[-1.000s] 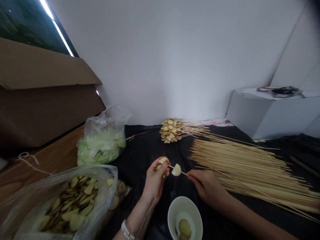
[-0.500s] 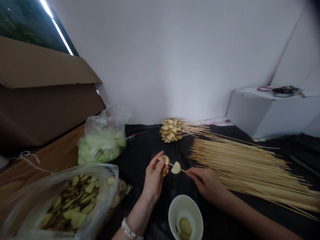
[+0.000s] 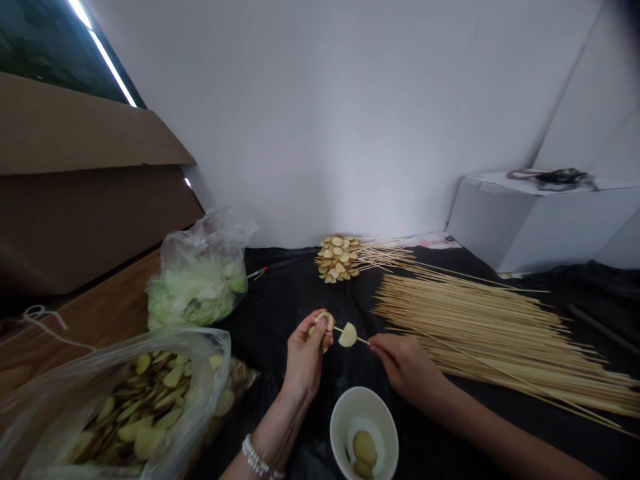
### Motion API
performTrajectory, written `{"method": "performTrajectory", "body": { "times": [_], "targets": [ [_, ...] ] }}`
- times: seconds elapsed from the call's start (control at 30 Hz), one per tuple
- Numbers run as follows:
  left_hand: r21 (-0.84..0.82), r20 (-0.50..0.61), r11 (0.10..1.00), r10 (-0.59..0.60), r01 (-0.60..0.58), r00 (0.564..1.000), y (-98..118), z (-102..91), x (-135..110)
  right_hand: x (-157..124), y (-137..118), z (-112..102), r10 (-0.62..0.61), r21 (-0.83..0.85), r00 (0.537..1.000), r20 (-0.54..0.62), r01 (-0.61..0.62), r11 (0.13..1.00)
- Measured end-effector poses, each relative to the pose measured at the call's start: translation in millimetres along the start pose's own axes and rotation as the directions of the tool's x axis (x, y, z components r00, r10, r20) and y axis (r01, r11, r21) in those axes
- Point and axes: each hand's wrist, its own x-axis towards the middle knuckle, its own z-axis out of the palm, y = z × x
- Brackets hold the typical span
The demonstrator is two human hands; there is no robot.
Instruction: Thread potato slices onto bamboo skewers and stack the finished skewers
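My left hand (image 3: 306, 353), with a white beaded bracelet at the wrist, pinches a potato slice (image 3: 326, 321) that the skewer's far end passes through. More slices seem tucked beneath its fingers, though how many is hidden. My right hand (image 3: 400, 363) grips the thin wooden skewer (image 3: 363, 341) near its other visible end. Between the two hands a second slice, cut like a half-round (image 3: 348, 335), sits threaded on the stick. Just below stands a white bowl (image 3: 336, 427) with a few slices (image 3: 365, 450) at its bottom.
Loose skewers (image 3: 480, 327) lie in a wide pile at right. Filled skewers (image 3: 339, 259) are stacked by the wall. At left are an open plastic bag of potato slices (image 3: 150, 413) and a bag of pale green vegetable (image 3: 200, 287). Black sheeting (image 3: 280, 293) covers the work surface.
The whole view has shifted slightly, so things sit a little further left. Both hands keep their holds on the slice and the skewer, with hardly any movement between them.
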Motion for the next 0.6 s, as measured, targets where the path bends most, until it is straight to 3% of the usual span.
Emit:
{"method": "performTrajectory", "body": {
  "times": [0.33, 0.5, 0.6],
  "targets": [
    [0.032, 0.057, 0.999, -0.032, 0.030, 0.998, -2, -0.8, 2, 3, 3, 5, 0.000, 0.030, 1.000, -0.004, 0.000, 1.000],
    [-0.053, 0.031, 0.985, -0.164, 0.166, 0.986, 6, -3.5, 3, 3, 4, -2, 0.024, 0.063, 0.999, -0.037, -0.022, 0.998],
    [-0.187, 0.002, 0.936, -0.303, 0.298, 0.953, 16, -5.9, 6, 4, 2, -10, 0.036, 0.078, 0.998, -0.059, -0.031, 0.996]
  ]
}}
